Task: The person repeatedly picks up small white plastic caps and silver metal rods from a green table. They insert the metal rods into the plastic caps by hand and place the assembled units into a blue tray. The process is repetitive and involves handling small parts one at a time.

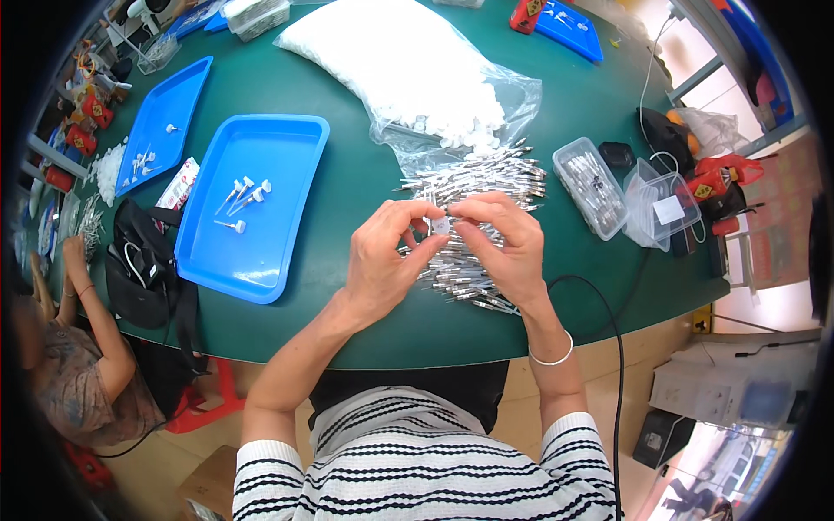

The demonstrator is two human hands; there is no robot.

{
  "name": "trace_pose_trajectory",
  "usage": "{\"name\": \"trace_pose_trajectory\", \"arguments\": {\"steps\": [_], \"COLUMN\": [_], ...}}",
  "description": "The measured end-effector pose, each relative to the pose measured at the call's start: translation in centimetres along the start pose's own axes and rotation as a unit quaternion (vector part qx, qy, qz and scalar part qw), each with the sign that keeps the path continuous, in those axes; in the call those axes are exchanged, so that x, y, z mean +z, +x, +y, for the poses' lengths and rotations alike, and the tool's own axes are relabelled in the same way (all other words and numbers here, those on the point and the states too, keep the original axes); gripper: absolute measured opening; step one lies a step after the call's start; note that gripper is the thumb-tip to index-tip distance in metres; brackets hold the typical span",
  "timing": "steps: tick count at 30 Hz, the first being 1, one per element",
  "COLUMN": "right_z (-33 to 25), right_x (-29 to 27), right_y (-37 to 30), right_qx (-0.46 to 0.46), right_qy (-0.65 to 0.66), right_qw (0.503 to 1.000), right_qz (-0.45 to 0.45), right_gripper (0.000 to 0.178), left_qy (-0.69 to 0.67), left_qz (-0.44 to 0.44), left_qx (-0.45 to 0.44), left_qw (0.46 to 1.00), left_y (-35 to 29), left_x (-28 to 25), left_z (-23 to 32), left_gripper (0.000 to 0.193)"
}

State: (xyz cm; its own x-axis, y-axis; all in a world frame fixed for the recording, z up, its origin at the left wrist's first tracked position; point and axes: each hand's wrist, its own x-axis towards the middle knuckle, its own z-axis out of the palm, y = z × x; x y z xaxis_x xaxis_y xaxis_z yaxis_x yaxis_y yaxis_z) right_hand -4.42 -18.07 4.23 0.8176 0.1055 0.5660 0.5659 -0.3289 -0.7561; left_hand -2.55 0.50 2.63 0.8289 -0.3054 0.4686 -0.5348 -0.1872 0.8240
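My left hand [388, 252] pinches a small white cap [440, 226] between thumb and fingertips. Close against it, my right hand [504, 243] has thumb and forefinger pressed together on a small dark-ended part, mostly hidden by the fingers. Both hands are held over a heap of thin silvery metal rods [473, 187]. Behind the heap lies a large clear plastic bag [382, 61] with many white caps spilling from its mouth. To the left, a blue tray [287, 200] holds several rods with white caps on their ends [252, 195].
A clear plastic box [591, 187] of metal parts and an open clear container [669, 208] stand right of the heap. A black bag [139, 260] lies left of the tray, near a second blue tray [178, 104]. A co-worker [87, 365] sits far left. A black cable [618, 365] hangs over the front edge.
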Motion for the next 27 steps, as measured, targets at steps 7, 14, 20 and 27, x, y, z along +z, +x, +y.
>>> {"name": "trace_pose_trajectory", "arguments": {"steps": [7,14,20,27], "right_z": [0.1,1.5,1.4,1.3], "right_x": [-0.1,0.8,0.8,0.9], "right_y": [0.1,-0.3,-0.2,-0.3], "right_qx": [0.055,0.001,-0.004,-0.014], "right_qy": [0.016,-0.002,-0.006,-0.011], "right_qw": [0.997,0.998,0.999,1.000], "right_qz": [-0.048,-0.070,-0.052,-0.025], "right_gripper": [0.025,0.026,0.020,0.018], "left_qy": [-0.054,-0.093,-0.117,-0.127], "left_qz": [0.032,0.016,0.020,0.015], "left_qx": [0.005,0.010,0.005,0.004], "left_qw": [0.998,0.995,0.993,0.992], "left_y": [0.5,0.4,0.3,0.1], "left_x": [0.1,0.2,0.4,0.2], "left_z": [-0.1,0.2,0.1,0.3], "left_gripper": [0.028,0.029,0.027,0.028]}}
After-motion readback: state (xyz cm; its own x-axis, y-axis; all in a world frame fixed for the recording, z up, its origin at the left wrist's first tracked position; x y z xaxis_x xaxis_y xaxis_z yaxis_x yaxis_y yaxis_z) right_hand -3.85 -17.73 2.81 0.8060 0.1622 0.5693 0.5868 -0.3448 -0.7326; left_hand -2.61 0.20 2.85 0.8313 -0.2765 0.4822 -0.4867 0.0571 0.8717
